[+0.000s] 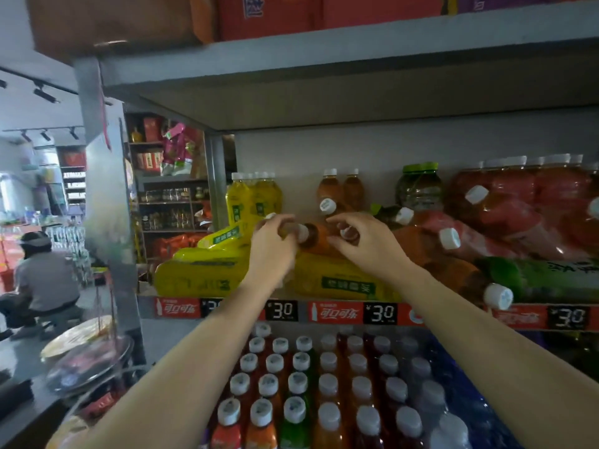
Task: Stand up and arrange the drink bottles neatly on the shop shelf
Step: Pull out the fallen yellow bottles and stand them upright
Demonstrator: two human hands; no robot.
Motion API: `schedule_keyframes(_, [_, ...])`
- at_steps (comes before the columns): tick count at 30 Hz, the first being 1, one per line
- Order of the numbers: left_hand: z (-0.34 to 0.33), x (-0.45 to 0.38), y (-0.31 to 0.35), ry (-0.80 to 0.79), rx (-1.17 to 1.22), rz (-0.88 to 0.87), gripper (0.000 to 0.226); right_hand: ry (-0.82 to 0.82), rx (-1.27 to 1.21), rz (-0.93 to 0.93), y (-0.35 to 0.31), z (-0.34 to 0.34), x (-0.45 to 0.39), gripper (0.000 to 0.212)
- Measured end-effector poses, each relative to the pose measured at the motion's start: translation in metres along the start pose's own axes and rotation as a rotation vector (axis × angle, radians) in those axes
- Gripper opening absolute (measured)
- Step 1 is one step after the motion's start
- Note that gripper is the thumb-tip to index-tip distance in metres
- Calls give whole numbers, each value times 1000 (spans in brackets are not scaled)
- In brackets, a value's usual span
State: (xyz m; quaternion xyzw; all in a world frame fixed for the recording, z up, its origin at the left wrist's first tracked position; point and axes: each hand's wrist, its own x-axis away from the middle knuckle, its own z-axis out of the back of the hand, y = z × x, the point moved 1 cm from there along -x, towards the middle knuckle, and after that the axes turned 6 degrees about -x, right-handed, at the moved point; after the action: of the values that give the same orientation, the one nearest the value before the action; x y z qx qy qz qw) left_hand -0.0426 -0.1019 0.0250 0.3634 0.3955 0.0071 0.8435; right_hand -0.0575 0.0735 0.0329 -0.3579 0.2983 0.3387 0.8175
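Left hand grips a lying brown bottle; right hand pinches another bottle's neck just beside it.

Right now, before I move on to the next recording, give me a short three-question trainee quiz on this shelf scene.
1. True or false: the yellow-labelled bottles at the shelf front stand upright.
2. What price do the black price tags show?
3. What do the left hand and right hand reach for? A) a cardboard box B) the lying amber bottle C) a price tag

Key: 1 false, they lie on their sides. 2: 3.0. 3: B.
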Motion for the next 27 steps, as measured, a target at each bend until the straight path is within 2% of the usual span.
schedule_keyframes(4, [12, -33, -7, -4, 53, 32, 32, -78, -34, -39, -9, -19, -19, 43])
schedule_keyframes(6, [12, -51, -11, -31, 49, 118, 35, -160, -23, -37, -14, -24, -28, 47])
schedule_keyframes(10, [9, -77, -32, -158, 51, 212, 37, -228, -122, -79, -18, -29, -52, 34])
schedule_keyframes(13, [10, -84, -49, -191, -103, 149, 38, -203, -139, -107, -20, -32, -76, 25])
schedule_keyframes(16, [7, -94, -59, -204, -104, 112, 38, -282, -94, -125, -19, -41, -102, 29])
schedule_keyframes(20, [4, -112, -65, -262, -392, 16, 40, -394, -219, -331, -9, -58, -133, 33])
schedule_keyframes(24, [3, -126, -77, -391, -381, -88, 40, -514, -321, -458, 0, -72, -155, 34])
schedule_keyframes(27, [8, -130, -82, -334, -349, -128, 27, -607, -370, -504, 6, -82, -167, 32])
